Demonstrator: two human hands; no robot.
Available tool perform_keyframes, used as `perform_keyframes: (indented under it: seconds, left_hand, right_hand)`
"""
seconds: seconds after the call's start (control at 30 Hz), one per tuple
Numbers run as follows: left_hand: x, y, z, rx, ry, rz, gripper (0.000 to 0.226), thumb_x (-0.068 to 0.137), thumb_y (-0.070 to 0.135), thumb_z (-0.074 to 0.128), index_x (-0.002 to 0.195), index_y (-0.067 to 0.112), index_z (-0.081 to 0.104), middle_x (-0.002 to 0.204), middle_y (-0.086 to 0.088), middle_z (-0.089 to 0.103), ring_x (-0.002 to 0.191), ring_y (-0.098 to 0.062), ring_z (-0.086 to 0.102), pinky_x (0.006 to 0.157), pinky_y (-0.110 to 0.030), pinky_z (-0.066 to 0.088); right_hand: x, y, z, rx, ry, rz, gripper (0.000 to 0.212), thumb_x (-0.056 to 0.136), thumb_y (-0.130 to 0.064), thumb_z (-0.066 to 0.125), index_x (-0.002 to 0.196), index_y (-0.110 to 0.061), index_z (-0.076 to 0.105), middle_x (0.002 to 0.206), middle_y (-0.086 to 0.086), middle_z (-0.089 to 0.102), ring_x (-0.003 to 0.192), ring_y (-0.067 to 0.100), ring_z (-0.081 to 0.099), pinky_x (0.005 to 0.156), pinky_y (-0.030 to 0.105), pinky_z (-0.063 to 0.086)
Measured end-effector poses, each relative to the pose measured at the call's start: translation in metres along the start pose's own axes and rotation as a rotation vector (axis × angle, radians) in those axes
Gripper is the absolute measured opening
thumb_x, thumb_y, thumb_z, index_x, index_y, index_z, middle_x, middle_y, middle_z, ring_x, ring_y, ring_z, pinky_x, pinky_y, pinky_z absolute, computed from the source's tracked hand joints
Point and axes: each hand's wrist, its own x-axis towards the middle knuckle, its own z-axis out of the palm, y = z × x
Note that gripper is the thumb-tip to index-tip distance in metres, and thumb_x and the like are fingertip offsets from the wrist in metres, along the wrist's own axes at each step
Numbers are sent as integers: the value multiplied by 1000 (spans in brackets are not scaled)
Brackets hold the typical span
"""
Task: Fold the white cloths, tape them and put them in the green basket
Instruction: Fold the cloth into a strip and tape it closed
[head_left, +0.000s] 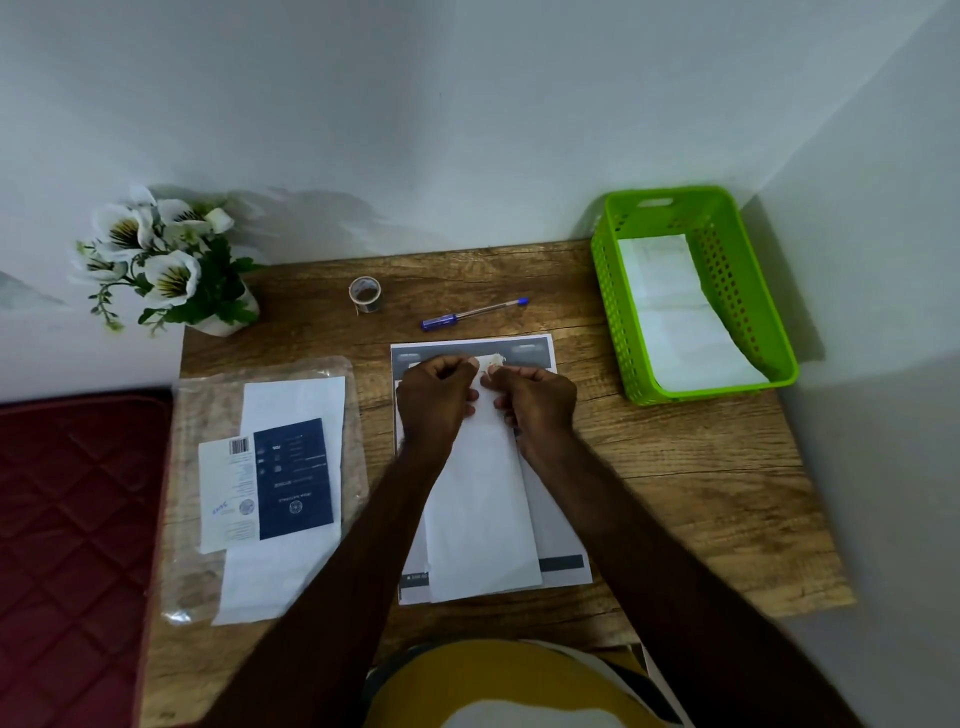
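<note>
White folded cloth (480, 499) lies lengthwise on the surface (675, 467); left hand (434, 397) and right hand (535, 400) pinch its far end, fingers curled (tape scrap between them). Green basket (696, 296) sits far right, tape roll (365, 294) beyond.

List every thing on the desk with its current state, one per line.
folded white cloth: flat on a printed sheet, far end held by both hands
left hand: pinching the cloth's end
right hand: pinching the cloth's end
green basket: holds one folded cloth
tape roll: upright, untouched
pen: lying flat
</note>
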Motion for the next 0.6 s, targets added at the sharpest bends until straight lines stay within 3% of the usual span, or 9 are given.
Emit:
perform_keyframes:
  seconds: [0.1,0.27,0.6]
  left_hand:
    - [-1,-1,2,90,9,73,12,96,21,70,102,12,75,81,4,73,63,-4,68,58,-14,55]
    - [5,-3,7,172,49,92,13,95,24,70,97,13,78,78,3,73,67,-13,71,77,-39,63]
    - [12,-1,12,234,50,54,15,85,30,75,87,15,80,82,0,76,75,-20,73,78,-46,63]
  right_hand:
    - [-1,1,4,6,27,21,17,81,-18,86,89,-7,76,81,4,78,52,7,65,48,18,51]
    - [-5,0,8,14,53,35,14,83,-23,84,85,-13,74,80,1,77,49,4,63,45,16,48]
    - [-7,1,11,27,60,33,21,86,-21,81,101,-8,75,87,4,78,51,6,65,41,15,46]
